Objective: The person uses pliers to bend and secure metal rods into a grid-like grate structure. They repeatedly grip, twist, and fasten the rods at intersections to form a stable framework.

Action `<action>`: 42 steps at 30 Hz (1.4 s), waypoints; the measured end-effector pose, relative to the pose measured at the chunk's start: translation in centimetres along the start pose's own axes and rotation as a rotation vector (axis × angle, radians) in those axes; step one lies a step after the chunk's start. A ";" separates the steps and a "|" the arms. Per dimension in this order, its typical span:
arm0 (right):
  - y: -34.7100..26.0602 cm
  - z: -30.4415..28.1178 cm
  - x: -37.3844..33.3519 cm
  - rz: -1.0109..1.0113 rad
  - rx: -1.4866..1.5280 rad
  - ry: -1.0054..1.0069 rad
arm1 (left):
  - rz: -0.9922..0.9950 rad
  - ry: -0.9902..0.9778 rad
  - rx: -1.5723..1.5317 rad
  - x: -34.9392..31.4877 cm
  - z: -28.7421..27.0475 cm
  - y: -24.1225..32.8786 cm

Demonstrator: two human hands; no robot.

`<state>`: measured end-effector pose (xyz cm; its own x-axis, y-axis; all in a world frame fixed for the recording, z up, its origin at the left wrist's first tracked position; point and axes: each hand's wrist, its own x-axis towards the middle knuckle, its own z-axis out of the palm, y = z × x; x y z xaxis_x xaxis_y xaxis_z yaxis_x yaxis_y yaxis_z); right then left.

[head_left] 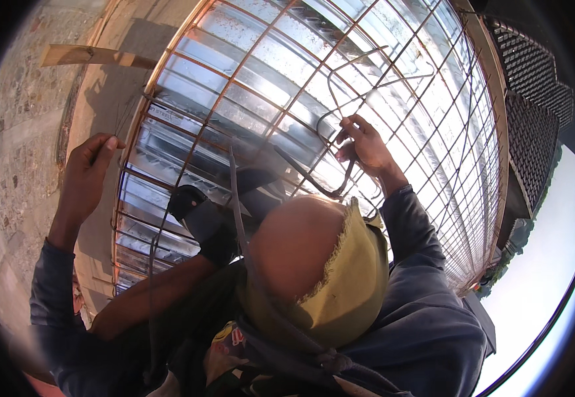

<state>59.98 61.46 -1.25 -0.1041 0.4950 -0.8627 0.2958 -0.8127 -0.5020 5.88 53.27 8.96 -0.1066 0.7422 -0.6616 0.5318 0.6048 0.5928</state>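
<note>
At the left, my left hand (92, 169) is closed in a pinch beside the edge of the rebar mesh (261, 41). Thin wires (127, 114) stick up from its fingertips. On the other side, my right hand (367, 144) is closed over the mesh, its fingers curled round a dark, bent metal tool (314, 184); the grip hides part of it, so its exact kind does not show. Just beyond the fingers lies a bent steel bar (398, 81) with curved corners on the mesh. Shiny corrugated metal decking (198, 56) lies beneath the bars.
My bare knee (300, 248) pokes through torn olive trousers in front. A grey strap (238, 198) hangs past it, near my dark shoe (191, 205). A wooden strip (95, 57) juts out at the left by a rough wall (19, 132). Tiled roofs (532, 126) stand at the right.
</note>
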 end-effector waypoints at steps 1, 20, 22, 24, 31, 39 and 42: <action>1.0 -0.4 -0.6 0.036 -0.101 0.003 | -0.017 -0.023 0.028 -0.6 -0.4 -0.3; -3.3 -4.8 -6.4 -0.614 -0.951 0.281 | 0.134 -0.178 -0.580 7.1 4.9 5.2; -3.8 -6.7 -6.3 -0.810 -1.256 0.465 | 0.196 -0.178 -0.603 7.7 5.5 5.2; -4.3 -7.6 -6.8 -1.196 -1.651 0.768 | 0.195 -0.147 -0.631 7.9 5.1 5.0; -10.7 -10.0 -8.7 -1.623 -2.054 0.800 | 0.184 -0.175 -0.543 8.5 6.3 4.1; -21.6 1.5 -14.1 -1.222 -1.562 0.175 | 0.489 0.135 -0.714 8.8 2.1 5.0; -22.4 3.5 -7.9 -1.456 -1.559 0.022 | 0.479 0.092 -0.740 6.5 1.9 8.6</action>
<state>50.87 74.68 16.61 -0.9218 0.3876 0.0022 0.3808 0.9067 -0.1816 11.35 62.71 8.90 -0.0960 0.9647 -0.2454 -0.1398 0.2310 0.9628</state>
